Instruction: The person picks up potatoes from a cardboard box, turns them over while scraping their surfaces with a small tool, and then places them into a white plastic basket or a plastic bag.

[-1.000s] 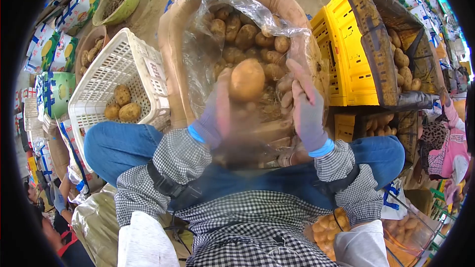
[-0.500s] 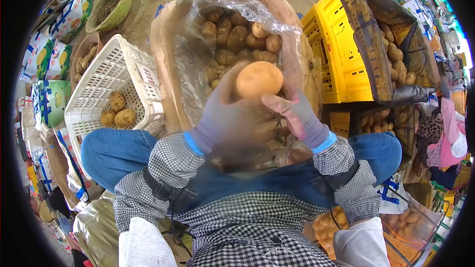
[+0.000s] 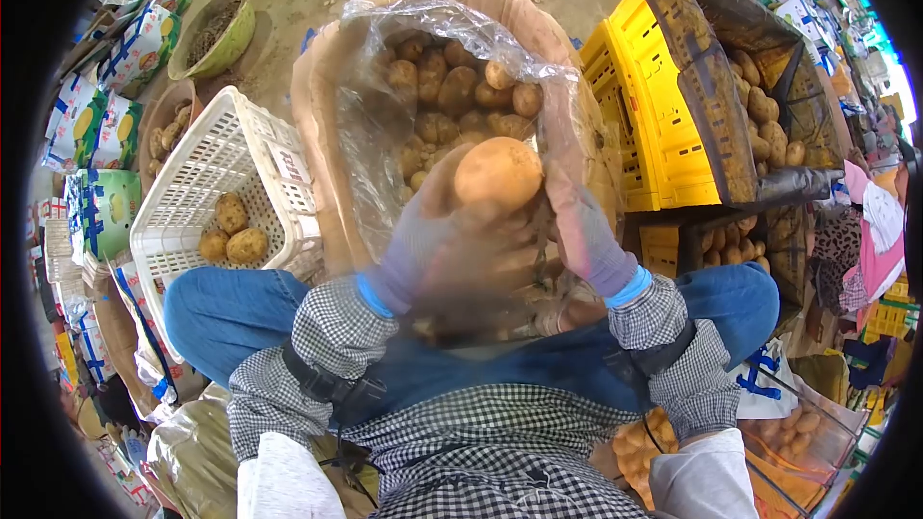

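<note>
A large, smooth tan potato (image 3: 498,176) is raised over the near end of a plastic-lined cardboard box (image 3: 322,115). My left hand (image 3: 433,216), in a grey-purple glove, is closed round its left side and underside. Right beside the potato's other edge is my gloved right hand (image 3: 582,226), its fingers stretched upward and not wrapped round it. A dark blur on the view hides part of the area below the potato. Inside the box lies a pile of brown potatoes (image 3: 457,91), partly under clear plastic film (image 3: 361,86).
To the left stands a white plastic crate (image 3: 216,149) with a few potatoes (image 3: 231,216) in it. Yellow crates (image 3: 663,106) with dark lining and potatoes stand on the right. Farther left are a green tub (image 3: 236,38) and printed cartons (image 3: 139,43).
My hands and the potato have come slightly nearer to me. My right thumb, earlier across the potato's lower right, has drawn back to its side.
</note>
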Demonstrator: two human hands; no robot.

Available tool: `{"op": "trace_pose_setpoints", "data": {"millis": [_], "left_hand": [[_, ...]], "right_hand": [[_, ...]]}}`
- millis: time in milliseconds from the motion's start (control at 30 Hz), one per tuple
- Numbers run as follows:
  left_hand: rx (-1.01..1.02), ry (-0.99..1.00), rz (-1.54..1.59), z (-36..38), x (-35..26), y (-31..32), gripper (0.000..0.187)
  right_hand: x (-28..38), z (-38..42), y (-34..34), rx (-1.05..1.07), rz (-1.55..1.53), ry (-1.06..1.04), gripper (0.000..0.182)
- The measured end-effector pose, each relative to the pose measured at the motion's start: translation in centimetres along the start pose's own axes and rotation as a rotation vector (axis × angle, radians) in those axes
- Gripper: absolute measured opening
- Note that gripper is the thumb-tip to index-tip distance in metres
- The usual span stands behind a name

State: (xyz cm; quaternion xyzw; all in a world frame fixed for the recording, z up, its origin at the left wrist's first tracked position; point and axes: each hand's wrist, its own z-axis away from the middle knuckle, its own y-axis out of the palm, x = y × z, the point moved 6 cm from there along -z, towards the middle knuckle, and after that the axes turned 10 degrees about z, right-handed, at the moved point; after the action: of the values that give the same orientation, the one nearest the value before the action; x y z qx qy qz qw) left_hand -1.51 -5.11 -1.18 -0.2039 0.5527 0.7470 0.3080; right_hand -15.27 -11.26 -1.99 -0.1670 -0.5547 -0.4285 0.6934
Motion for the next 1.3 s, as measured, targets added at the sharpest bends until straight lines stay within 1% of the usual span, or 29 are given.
{"op": "trace_pose_setpoints", "data": {"millis": [33, 67, 133, 200, 233, 300, 333, 400, 433, 533, 600, 633, 700, 767, 800, 833, 900, 933, 1000, 1033, 1100, 1133, 1167, 1200, 1233, 1267, 1300], "left_hand": [[0.014, 0.036, -0.046, 0.1, 0.0, 0.0, 0.083], [0.026, 0.072, -0.091, 0.2, 0.0, -0.1, 0.084], [0.083, 0.251, -0.21, -0.2, 0.6, -0.9, 0.082], [0.092, 0.309, -0.171, -0.5, 0.8, -2.1, 0.081], [0.098, 0.333, -0.153, -0.5, 0.6, -2.3, 0.081], [0.072, 0.24, -0.139, 0.0, -0.8, 0.1, 0.083], [0.055, 0.197, -0.128, 0.2, -1.2, 1.0, 0.084], [0.1, 0.188, 0.015, 0.0, -0.3, 0.6, 0.087], [0.122, 0.181, 0.086, -0.1, 0.2, 0.3, 0.088], [0.123, 0.24, 0.006, -0.2, 0.4, -0.4, 0.089], [0.077, 0.273, -0.109, 0.2, 0.8, -0.2, 0.084], [0.055, 0.29, -0.167, 0.4, 0.9, -0.2, 0.082], [0.017, 0.389, -0.477, 0.2, 0.8, -1.0, 0.071], [-0.004, 0.359, -0.69, 0.2, 0.4, -1.2, 0.058], [-0.009, 0.282, -0.745, 0.3, 0.3, -1.4, 0.052], [-0.016, 0.207, -0.8, 0.3, 0.3, -1.5, 0.048], [0.035, -0.134, 0.128, 0.2, 2.3, -1.7, 0.049], [0.059, -0.29, 0.592, 0.4, 2.9, -1.1, 0.052], [0.001, -0.166, 0.435, 0.0, 1.7, -1.7, 0.054], [-0.047, -0.093, 0.351, 0.0, 0.7, -2.1, 0.056], [-0.014, -0.038, 0.382, 0.2, -2.2, -3.4, 0.05], [-0.101, 0.131, 0.361, 1.1, -4.8, -4.0, 0.046], [-0.23, 0.184, 0.337, 3.3, -8.3, -3.7, 0.047], [-0.216, 0.27, 0.222, 5.9, -12.0, -3.7, 0.05], [-0.147, 0.343, 0.117, 8.7, -15.3, -4.6, 0.052], [-0.156, 0.418, 0.014, 12.1, -18.1, -5.4, 0.052], [-0.209, 0.504, -0.104, 17.2, -21.0, -5.7, 0.051]], "right_hand": [[0.0, -0.1, 0.0, 0.011, -0.01, -0.022, 0.062], [-0.5, -0.6, -0.6, 0.059, 0.054, -0.103, 0.063], [-0.8, -0.9, -0.5, 0.134, 0.112, -0.121, 0.067], [-1.3, -0.8, 0.2, 0.186, 0.098, 0.006, 0.073], [-0.5, -0.8, 0.4, 0.167, 0.141, -0.081, 0.076], [1.0, -0.7, 0.9, 0.129, 0.228, -0.249, 0.082], [1.4, -0.7, 0.7, 0.076, 0.41, -0.324, 0.082], [1.8, -0.6, 0.3, -0.029, 0.772, -0.469, 0.083], [1.6, -0.5, 0.3, -0.035, 0.8, -0.488, 0.083], [1.2, -0.4, 0.4, -0.032, 0.877, -0.554, 0.081], [1.2, -0.2, 0.7, -0.008, 0.914, -0.609, 0.078], [1.1, -0.2, 0.9, -0.008, 0.906, -0.589, 0.077], [0.8, 0.0, 1.2, -0.009, 0.891, -0.549, 0.075], [0.5, -0.1, 0.8, 0.029, 0.857, -0.524, 0.071], [0.3, -0.2, 0.7, 0.048, 0.841, -0.512, 0.07], [0.4, -0.2, 0.6, 0.05, 0.769, -0.453, 0.066], [0.8, -0.1, 1.1, 0.066, 0.62, -0.338, 0.059], [0.6, -0.4, 0.9, 0.028, 0.589, -0.316, 0.055], [-0.2, -0.9, 0.3, -0.024, 0.513, -0.268, 0.048], [0.7, -0.9, -0.1, -0.093, 0.673, -0.34, 0.042], [4.2, -0.7, 1.3, -0.21, 0.912, -0.521, 0.031], [4.7, -0.6, 1.7, -0.173, 0.843, -0.515, 0.031], [4.6, -1.2, 1.3, -0.159, 0.877, -0.547, 0.034], [4.4, -1.9, 0.7, -0.145, 0.911, -0.579, 0.037], [4.5, -2.6, 0.6, -0.133, 0.944, -0.613, 0.04], [4.2, -3.5, 0.1, -0.042, 0.696, -0.545, 0.04], [4.2, -4.4, 0.1, 0.028, 0.445, -0.472, 0.041]]}}
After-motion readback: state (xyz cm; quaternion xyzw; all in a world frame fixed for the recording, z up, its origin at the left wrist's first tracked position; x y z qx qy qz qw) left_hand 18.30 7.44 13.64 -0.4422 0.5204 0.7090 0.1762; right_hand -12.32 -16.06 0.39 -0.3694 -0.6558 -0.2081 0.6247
